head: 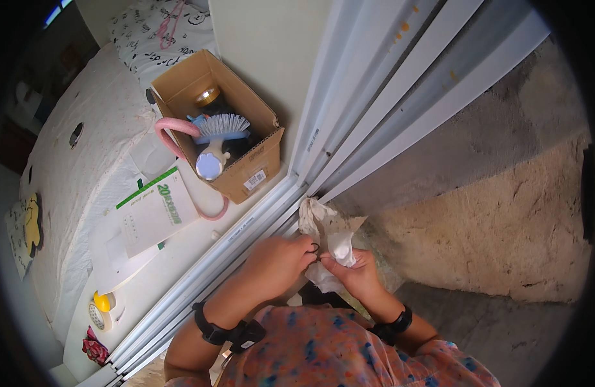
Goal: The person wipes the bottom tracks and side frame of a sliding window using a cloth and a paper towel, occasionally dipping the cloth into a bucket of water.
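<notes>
My right hand (358, 275) pinches a crumpled white sheet (341, 247), tissue or thin plastic, between thumb and fingers. Close beside it, my left hand (288, 263) is curled, its knuckles up and its fingertips hidden; whether it grips the sheet I cannot tell. A thin black loop (315, 248), perhaps a ring, shows at its fingers. Just beyond both hands, a stained whitish cloth or paper (313, 215) lies bunched at the corner of the window frame (259, 225). A piece of brownish paper or card (354, 223) sticks out beside it.
On the white sill to the left stands an open cardboard box (259, 167) holding a brush (222, 128) and a gold-lidded container (208, 96). Nearby lie a paper pad (157, 213), a pink tube (171, 126) and a tape roll (98, 315). A rough wall (486, 227) rises at right.
</notes>
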`<state>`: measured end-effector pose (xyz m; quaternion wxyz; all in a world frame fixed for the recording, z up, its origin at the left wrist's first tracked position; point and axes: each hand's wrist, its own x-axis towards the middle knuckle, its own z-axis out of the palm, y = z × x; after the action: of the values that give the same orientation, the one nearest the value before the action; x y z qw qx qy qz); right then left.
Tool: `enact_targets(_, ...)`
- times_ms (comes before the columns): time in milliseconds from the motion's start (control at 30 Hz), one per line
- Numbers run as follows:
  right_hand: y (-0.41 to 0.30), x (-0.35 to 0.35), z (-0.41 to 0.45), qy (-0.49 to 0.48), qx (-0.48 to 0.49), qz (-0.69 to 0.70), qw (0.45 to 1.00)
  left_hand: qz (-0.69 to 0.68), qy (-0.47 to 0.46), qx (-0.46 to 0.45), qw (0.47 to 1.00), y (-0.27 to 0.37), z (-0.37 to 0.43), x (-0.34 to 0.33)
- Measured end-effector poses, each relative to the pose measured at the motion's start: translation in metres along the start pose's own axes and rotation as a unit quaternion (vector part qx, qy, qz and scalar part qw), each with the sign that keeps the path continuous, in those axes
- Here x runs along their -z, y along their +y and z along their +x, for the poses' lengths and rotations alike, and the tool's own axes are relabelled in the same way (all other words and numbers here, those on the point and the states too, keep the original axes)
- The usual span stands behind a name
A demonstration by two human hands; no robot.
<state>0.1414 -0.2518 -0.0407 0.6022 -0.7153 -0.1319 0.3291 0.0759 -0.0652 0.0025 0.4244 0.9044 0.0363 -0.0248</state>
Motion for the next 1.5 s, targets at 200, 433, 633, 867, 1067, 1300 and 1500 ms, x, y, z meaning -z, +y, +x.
enact_targets(200, -0.005, 0.016, 0.0, 0.097, -0.02, 0.039, 0.994, 0.062, 0.175, 0.043, 0.982, -0.009, 0.001, 0.011)
enact_targets(433, -0.003, 0.023, -0.004, 0.085, -0.068, 0.052, 0.993, 0.15, 0.237, -0.017, 0.96, -0.022, 0.032, -0.012)
enact_targets(633, -0.001, 0.022, -0.002, 0.076, -0.079, 0.065, 0.992, 0.217, 0.195, -0.097, 0.952, -0.041, 0.053, -0.025)
enact_targets(867, 0.0, 0.019, 0.003, 0.064, -0.083, 0.066, 0.992, 0.259, 0.156, -0.096, 0.948, -0.037, 0.049, -0.01)
enact_targets(1067, 0.0, 0.017, 0.002, 0.056, -0.091, 0.033, 0.994, 0.266, 0.124, -0.088, 0.952, -0.041, 0.026, -0.002)
enact_targets(1300, 0.004, 0.015, 0.0, 0.043, -0.098, 0.036, 0.994, 0.238, 0.204, -0.15, 0.938, -0.044, 0.047, -0.015)
enact_targets(1500, 0.007, 0.02, 0.006, 0.048, -0.101, 0.048, 0.993, 0.254, 0.155, -0.143, 0.944, -0.045, 0.057, -0.008)
